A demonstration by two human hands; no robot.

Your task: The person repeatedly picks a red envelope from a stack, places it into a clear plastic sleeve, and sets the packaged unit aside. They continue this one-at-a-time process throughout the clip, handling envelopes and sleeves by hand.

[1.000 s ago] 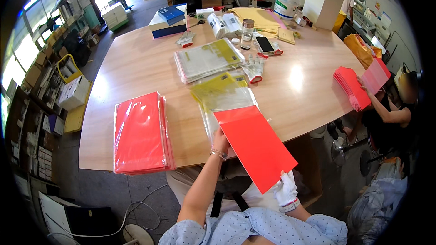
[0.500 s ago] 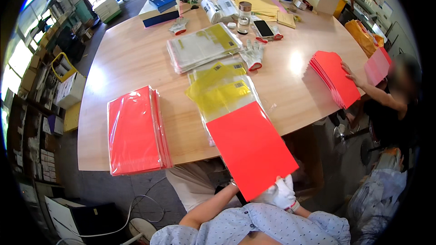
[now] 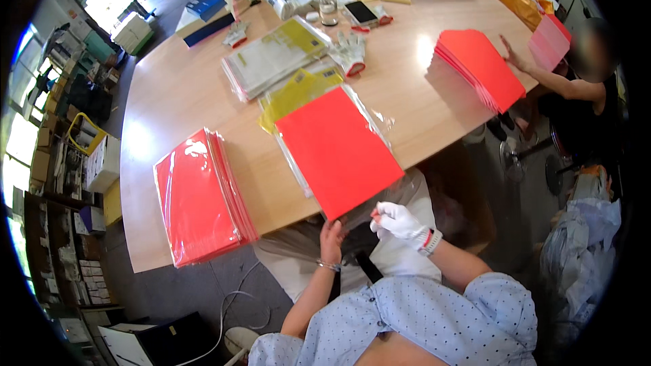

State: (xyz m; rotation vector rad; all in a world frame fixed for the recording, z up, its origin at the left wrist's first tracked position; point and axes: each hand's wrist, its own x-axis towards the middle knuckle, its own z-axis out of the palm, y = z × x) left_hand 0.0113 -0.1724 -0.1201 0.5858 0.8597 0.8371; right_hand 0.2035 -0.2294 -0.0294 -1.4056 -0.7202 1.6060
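Note:
A red sheet (image 3: 339,152) lies over the near table edge, with clear plastic bag (image 3: 371,116) showing along its sides and below it. My bare left hand (image 3: 331,238) pinches the bag at the sheet's near left corner. Just off the near edge of the sheet, my right hand (image 3: 400,222) in a white glove has its fingers closed; bare fingertips show, and whatever is between them is too small to make out. Beyond the sheet are yellow-printed clear bags (image 3: 291,98) and a thicker pile of such bags (image 3: 264,61).
To the left stands a stack of bagged red sheets (image 3: 200,196). A fan of red sheets (image 3: 478,68) lies at right, beside a co-worker's hand (image 3: 512,54). Farther back are loose gloves (image 3: 349,51), a phone (image 3: 361,12), a glass jar (image 3: 327,1) and blue boxes (image 3: 205,7).
The red sheet has moved away from me, farther up the bag and over the yellow print. My right hand has left the sheet's near corner. The co-worker's hand has lifted off the red fan.

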